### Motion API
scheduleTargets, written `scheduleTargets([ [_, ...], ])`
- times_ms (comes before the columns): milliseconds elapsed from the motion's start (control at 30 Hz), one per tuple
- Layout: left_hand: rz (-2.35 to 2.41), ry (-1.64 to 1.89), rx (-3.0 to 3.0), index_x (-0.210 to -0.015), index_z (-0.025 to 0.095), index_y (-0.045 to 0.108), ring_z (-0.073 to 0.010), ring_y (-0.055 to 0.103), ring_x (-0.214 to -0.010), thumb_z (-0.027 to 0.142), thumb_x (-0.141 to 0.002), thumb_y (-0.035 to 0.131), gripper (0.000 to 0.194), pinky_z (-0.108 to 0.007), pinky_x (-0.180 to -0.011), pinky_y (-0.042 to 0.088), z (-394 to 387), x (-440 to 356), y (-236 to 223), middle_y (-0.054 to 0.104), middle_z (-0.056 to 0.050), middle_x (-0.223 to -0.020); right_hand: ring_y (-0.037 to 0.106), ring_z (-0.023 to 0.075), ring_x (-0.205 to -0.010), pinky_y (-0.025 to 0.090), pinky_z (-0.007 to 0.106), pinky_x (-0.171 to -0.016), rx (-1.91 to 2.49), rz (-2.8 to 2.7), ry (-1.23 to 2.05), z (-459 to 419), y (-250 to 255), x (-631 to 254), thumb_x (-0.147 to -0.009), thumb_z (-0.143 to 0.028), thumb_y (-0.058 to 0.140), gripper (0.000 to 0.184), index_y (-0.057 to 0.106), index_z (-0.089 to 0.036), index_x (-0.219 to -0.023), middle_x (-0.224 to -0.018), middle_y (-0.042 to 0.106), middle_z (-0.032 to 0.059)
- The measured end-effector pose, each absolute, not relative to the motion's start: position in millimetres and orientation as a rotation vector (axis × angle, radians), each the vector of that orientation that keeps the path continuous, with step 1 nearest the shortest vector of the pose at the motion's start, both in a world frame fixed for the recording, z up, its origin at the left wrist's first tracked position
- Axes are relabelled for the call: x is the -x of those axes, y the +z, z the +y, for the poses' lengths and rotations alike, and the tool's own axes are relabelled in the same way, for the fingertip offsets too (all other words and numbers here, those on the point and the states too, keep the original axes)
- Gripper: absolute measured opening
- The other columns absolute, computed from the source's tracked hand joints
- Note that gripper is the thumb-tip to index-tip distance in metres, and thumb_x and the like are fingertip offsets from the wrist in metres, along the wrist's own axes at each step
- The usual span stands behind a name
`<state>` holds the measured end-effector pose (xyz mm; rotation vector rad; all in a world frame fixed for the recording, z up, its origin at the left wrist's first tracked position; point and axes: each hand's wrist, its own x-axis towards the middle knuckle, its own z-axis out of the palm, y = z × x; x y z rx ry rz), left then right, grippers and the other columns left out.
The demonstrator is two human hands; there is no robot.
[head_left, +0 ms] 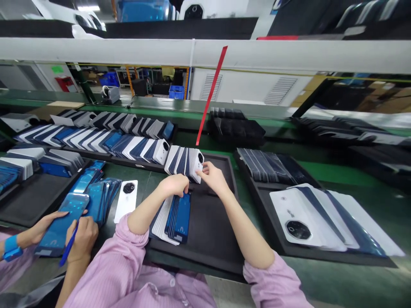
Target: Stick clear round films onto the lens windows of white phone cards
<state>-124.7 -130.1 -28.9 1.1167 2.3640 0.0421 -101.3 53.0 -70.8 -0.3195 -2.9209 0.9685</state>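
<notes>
My left hand (176,185) is curled shut over the top edge of a leaning row of white and blue phone back covers (175,214) lying in a black tray (208,231). My right hand (213,176) pinches the side of the outermost white cover in an upright stack of back covers (184,161) at the tray's far end. Both sleeves are pink.
A co-worker's hands (80,235) at the lower left hold a blue-filmed cover (61,226) and a blue pen. A single white cover (127,200) lies on the green belt. More trays of covers (308,222) stand at the right, left and back.
</notes>
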Motion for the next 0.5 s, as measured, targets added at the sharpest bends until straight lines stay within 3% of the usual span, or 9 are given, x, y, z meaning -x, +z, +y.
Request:
scheduleTargets([
  [100, 2.451, -0.052, -1.052, -0.109, 0.014, 0.068, -0.0227, 0.067, -0.109, 0.032, -0.096, 0.067, 0.022, -0.046, -0.096, 0.057, -124, 112, -26, 0.069, -0.008, -0.116, 0.067, 0.0236, -0.107, 0.056, 0.041, -0.092, 0.194, -2.832, 1.053, 52, -94, 118, -0.091, -0.04, 0.072, 0.047, 0.059, -0.015, -0.129, -0.125, 0.065, 0.0122],
  [200, 2.482, -0.109, -1.031, -0.113, 0.015, 0.067, -0.0246, 0.064, -0.115, 0.031, -0.095, 0.068, 0.024, -0.048, -0.099, 0.055, -121, 107, -23, 0.067, -0.009, -0.122, 0.062, 0.0267, -0.116, 0.056, 0.045, -0.095, 0.054, -2.739, 1.106, 51, -113, 121, -0.087, -0.036, 0.077, 0.051, 0.059, -0.016, -0.13, -0.13, 0.06, 0.0125],
  [333, 2.488, -0.13, -1.031, -0.113, 0.015, 0.067, -0.0249, 0.063, -0.117, 0.031, -0.095, 0.068, 0.025, -0.048, -0.1, 0.055, -121, 107, -20, 0.067, -0.009, -0.124, 0.063, 0.0277, -0.112, 0.057, 0.045, -0.093, -0.09, -2.649, 1.176, 57, -124, 120, -0.076, -0.036, 0.084, 0.061, 0.061, -0.02, -0.13, -0.124, 0.061, 0.0117],
  [500, 2.499, -0.144, -1.03, -0.112, 0.016, 0.068, -0.0245, 0.063, -0.116, 0.032, -0.095, 0.068, 0.024, -0.048, -0.101, 0.054, -124, 110, -20, 0.067, -0.009, -0.122, 0.063, 0.0269, -0.11, 0.06, 0.042, -0.09, -0.152, -2.63, 1.239, 62, -122, 117, -0.078, -0.039, 0.08, 0.055, 0.064, -0.021, -0.128, -0.119, 0.065, 0.0105],
])
